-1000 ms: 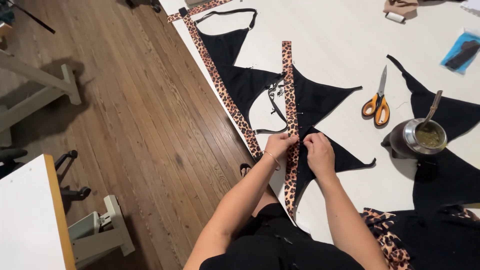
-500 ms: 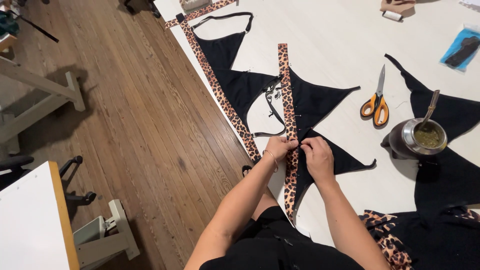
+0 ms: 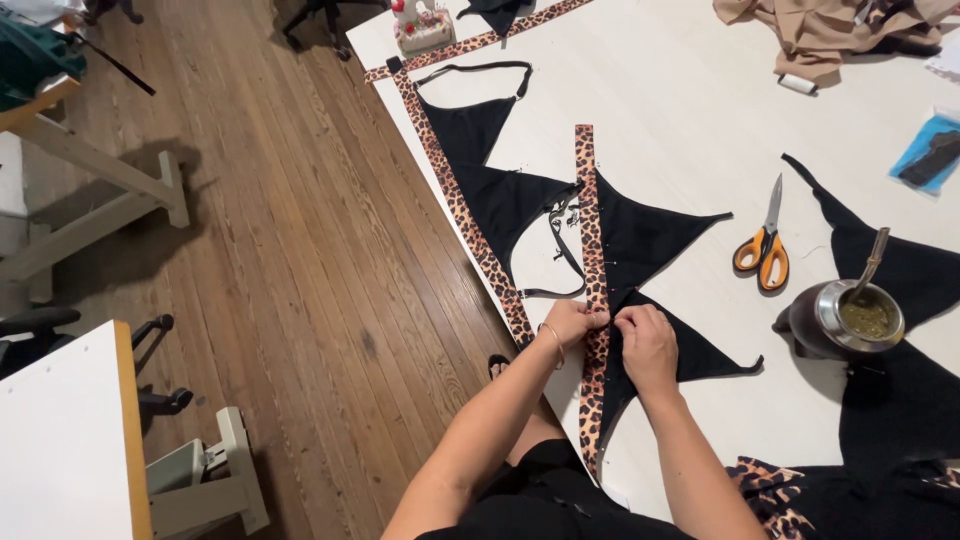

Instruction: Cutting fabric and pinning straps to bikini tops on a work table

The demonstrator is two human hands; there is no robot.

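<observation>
A long leopard-print fabric strip (image 3: pixel 590 220) runs down a white table (image 3: pixel 690 110), laid over black triangular fabric pieces (image 3: pixel 650 235). My left hand (image 3: pixel 572 322) pinches the strip at its left edge near the table's front. My right hand (image 3: pixel 648 345) presses on the strip and the lower black triangle (image 3: pixel 700 355) right beside it, fingertips meeting the left hand's. Something small, perhaps a pin, may sit between the fingers; it is too small to tell. Pins dot the strip above the hands.
Orange-handled scissors (image 3: pixel 763 250) lie to the right, a metal cup with a straw (image 3: pixel 850 320) beyond them. A second leopard strip (image 3: pixel 455 200) follows the table's left edge. A pincushion (image 3: pixel 422 28), beige cloth (image 3: pixel 830 30) and blue packet (image 3: pixel 930 155) lie farther back. Wooden floor (image 3: pixel 300 250) at left.
Both hands stay pinched together on the strip at the same spot. The view has shifted slightly; the hands' fingers have moved only a little.
</observation>
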